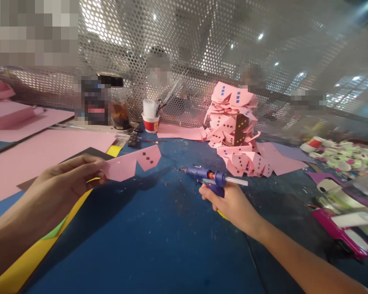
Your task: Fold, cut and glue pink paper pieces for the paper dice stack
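Note:
My left hand (70, 177) pinches one end of a pink paper cutout (122, 166), held above the blue table. Its free end points right and carries several small dark squares. In my right hand (230, 204) is a blue glue gun (202, 174), gripped by its handle, with the nozzle toward the left and a clear glue stick out of its back. A gap of table lies between the nozzle and the paper. Behind the gun rises a pile of similar pink cutouts (233, 122) with blue and dark squares.
Pink sheets (49, 155) and yellow paper (58, 241) lie at left. At the back stand a lidded jar (119, 110) and a red-white cup (151, 123). Small pale pieces (346, 157), a tape dispenser (343, 232) and a cord (253, 257) are at right. Perforated metal (190, 53) walls the back.

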Demonstrator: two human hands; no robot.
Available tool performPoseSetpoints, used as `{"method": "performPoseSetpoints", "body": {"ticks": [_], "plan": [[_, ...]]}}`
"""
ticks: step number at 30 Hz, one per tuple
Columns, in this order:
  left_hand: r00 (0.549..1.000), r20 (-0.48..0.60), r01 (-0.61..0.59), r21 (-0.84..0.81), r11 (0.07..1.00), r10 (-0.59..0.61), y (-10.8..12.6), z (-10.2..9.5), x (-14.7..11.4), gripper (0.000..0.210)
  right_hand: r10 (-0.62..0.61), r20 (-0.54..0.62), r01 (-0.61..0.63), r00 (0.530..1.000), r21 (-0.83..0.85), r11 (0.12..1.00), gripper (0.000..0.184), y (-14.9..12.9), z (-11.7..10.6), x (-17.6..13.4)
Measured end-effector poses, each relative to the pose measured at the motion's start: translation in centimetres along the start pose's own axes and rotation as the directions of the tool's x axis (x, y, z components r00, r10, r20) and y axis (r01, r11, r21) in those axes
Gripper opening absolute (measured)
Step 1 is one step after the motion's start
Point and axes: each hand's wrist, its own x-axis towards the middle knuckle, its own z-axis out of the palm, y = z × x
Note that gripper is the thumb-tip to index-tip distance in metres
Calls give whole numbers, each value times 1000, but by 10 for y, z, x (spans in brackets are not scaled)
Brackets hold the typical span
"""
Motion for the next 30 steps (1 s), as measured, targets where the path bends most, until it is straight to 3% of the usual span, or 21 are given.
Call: {"method": "performPoseSetpoints", "body": {"ticks": [7,12,17,23,30], "plan": [[994,96,-45,-170,984,62,2,7,-9,24,-241,-131,229,962,-99,968,34,-16,7,-19],[988,151,59,-248,967,-22,12,19,-23,28,-355,-139,337,925,-134,932,31,-36,13,-32],[973,192,-86,-223,971,131,13,26,-31,22,-467,-143,431,872,-227,873,26,-51,18,-40],[946,256,-158,-172,972,199,13,30,-38,18,-504,-89,477,859,-217,852,22,-55,29,-42],[935,255,-218,-136,966,247,16,30,-41,21,-480,-66,454,875,-232,860,18,-57,33,-44]]}}
